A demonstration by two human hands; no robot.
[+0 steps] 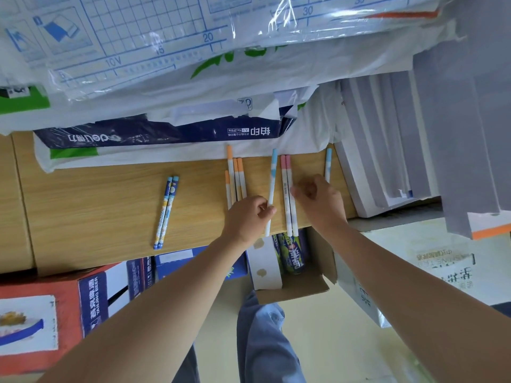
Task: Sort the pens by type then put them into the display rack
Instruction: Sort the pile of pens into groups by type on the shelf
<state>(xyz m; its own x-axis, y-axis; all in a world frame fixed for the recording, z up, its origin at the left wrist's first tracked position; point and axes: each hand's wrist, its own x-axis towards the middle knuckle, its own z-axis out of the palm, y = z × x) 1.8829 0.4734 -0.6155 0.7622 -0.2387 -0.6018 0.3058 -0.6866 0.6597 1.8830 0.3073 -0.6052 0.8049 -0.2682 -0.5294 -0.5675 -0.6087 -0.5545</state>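
Pens lie in groups on a wooden shelf (110, 205). Two dark blue patterned pens (166, 212) lie at the left. Several orange-capped pens (235, 178) lie side by side near the middle. My left hand (249, 217) pinches a blue-capped white pen (272, 183) near its lower end. Two pink-capped pens (287, 194) lie just right of it. My right hand (320, 200) hovers with curled fingers beside the pink pens, and I cannot tell whether it holds anything. Another blue-capped pen (328, 164) lies behind that hand at the far right. No display rack shows.
A blue paper ream wrapper (166, 134) and plastic bags lie along the shelf's back. White paper stacks (387, 150) stand at the right. Below the shelf edge sit an open cardboard box (298, 288) with a can and a red-and-blue carton (55, 305).
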